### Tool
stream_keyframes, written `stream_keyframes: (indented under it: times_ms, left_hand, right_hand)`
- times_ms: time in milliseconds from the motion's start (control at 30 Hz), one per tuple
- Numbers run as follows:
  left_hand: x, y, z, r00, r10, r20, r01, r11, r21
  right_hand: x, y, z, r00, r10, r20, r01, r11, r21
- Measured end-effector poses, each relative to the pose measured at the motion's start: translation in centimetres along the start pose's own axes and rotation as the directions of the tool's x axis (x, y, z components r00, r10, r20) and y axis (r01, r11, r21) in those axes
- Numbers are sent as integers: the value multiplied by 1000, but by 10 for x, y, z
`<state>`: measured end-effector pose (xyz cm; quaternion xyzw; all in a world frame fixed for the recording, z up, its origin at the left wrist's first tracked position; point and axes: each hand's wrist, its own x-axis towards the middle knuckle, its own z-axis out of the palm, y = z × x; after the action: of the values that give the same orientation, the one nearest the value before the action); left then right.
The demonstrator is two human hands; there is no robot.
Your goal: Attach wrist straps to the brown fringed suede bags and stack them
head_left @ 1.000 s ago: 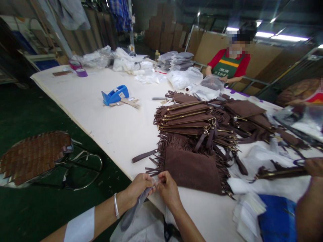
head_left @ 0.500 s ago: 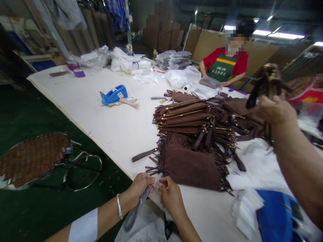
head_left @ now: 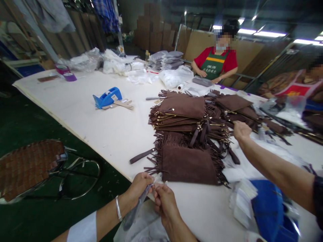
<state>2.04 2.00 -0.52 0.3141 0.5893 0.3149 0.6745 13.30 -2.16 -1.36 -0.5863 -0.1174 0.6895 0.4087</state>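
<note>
While most of the view is filled by a white table (head_left: 75, 107), its far side is occupied by a co-worker (head_left: 227, 58) in a green apron (head_left: 215, 65). Across the apron white lettering (head_left: 212, 69) is printed, too blurred to be read with certainty. A stack of brown fringed bags (head_left: 181, 106) is set on the table, and a single brown bag (head_left: 188, 164) is laid flat before it. To the left, a blue tape dispenser (head_left: 108, 97) is placed, its label too small to be read. At the near edge, a grey strap (head_left: 135, 211) is held below the single bag: its upper part is clamped in the fingers of the left hand (head_left: 140, 188), while clear film (head_left: 158, 176) around its end is pinched by the right hand's (head_left: 164, 198) closed fingertips.
</note>
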Motion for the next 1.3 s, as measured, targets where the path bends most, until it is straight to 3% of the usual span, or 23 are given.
stream_keyframes:
  times_ms: [233, 600, 733, 867, 1000, 1133, 1300]
  left_hand:
    - [0, 3, -1, 999, -38, -12, 38, 999, 23]
    - [-7, 12, 5, 998, -61, 12, 61, 998, -31]
    - [0, 3, 1, 997, -77, 28, 78, 996, -42]
    - [7, -5, -1, 995, -87, 43, 91, 992, -85]
    - [4, 5, 1, 992, -106, 62, 111, 989, -94]
    - [2, 11, 1, 990, -115, 83, 120, 991, -63]
    - [4, 4, -2, 992, -93, 90, 98, 994, -49]
  right_hand:
    - [12, 13, 0, 997, -13, -75, 13, 1000, -7]
    - [13, 9, -2, 998, -39, 40, 43, 995, -86]
    - [7, 1, 0, 994, -79, 76, 87, 990, -108]
    - [5, -3, 3, 990, -128, 61, 135, 983, -126]
    - [8, -4, 2, 985, -167, 45, 171, 974, -148]
    - [8, -7, -1, 991, -122, 59, 131, 973, -192]
    - [10, -4, -5, 991, -114, 65, 125, 970, -209]
